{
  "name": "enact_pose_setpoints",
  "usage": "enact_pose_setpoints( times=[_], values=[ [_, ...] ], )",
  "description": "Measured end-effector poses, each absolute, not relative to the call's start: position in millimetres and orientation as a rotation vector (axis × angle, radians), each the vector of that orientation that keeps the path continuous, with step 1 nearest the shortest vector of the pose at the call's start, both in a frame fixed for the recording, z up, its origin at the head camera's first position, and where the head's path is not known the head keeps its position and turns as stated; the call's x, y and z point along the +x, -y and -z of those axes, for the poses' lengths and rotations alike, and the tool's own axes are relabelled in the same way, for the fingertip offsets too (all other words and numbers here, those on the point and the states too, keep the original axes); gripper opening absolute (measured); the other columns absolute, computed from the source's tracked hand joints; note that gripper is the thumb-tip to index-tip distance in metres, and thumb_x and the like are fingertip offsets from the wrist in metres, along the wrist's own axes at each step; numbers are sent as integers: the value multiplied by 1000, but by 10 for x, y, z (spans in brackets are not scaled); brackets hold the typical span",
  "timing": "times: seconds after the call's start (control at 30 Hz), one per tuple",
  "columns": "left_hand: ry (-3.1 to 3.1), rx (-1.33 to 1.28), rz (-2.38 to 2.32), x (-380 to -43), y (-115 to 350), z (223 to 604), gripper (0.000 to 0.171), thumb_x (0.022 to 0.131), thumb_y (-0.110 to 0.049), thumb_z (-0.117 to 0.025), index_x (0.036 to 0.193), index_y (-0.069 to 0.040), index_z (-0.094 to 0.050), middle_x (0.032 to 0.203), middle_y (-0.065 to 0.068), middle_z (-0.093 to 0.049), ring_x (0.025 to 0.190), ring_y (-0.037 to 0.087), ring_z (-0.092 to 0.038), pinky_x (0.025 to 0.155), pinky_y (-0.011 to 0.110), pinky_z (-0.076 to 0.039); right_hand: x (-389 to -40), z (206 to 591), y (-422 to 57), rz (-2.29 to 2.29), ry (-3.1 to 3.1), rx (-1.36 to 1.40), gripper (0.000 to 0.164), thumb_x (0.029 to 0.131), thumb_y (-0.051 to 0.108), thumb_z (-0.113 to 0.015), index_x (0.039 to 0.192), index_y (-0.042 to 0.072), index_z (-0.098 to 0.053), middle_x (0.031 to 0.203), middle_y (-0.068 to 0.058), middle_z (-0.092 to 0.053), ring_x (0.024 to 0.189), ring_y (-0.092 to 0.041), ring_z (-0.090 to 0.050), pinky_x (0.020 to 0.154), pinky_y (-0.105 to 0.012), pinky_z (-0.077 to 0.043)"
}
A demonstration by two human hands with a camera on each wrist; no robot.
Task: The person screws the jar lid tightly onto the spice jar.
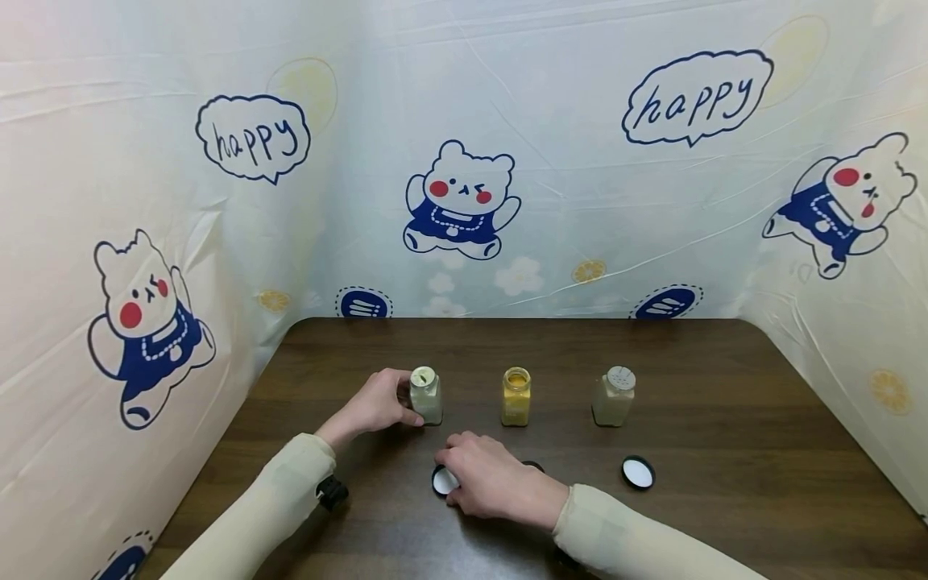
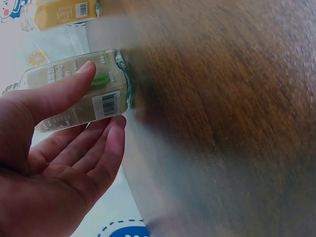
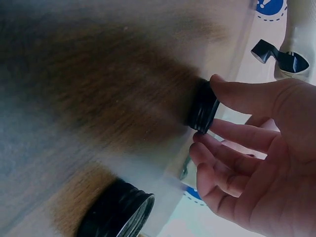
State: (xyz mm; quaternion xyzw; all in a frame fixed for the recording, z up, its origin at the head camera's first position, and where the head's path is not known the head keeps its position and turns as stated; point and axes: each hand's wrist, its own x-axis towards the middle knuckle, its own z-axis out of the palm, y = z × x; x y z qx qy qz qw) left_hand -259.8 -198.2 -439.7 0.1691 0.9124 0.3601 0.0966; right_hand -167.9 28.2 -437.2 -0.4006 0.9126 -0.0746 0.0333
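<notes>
At the desk, left hand side-on, fingers gripping an upright, uncapped glass spice jar; right hand forward, fingers pinching a white-lined black cap.

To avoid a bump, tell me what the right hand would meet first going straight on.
The black lid that the right hand pinches comes first; beyond it, probably the left wrist, though depth is unclear.
</notes>
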Motion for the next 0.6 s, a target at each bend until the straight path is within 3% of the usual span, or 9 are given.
enact_pose_setpoints(
  times=[0.6],
  values=[
    [-2683,536,-1099,-2607,1999,4417,53,74,-1,-96,121,0,-72,105,5,-75,92,18,-69,81,40,-58,-1673,4365,-321,214,-2796,-1214,33,76,26,-94,101,19,-74,89,8,-57,85,-11,-59,66,-33,-50]
  ],
)
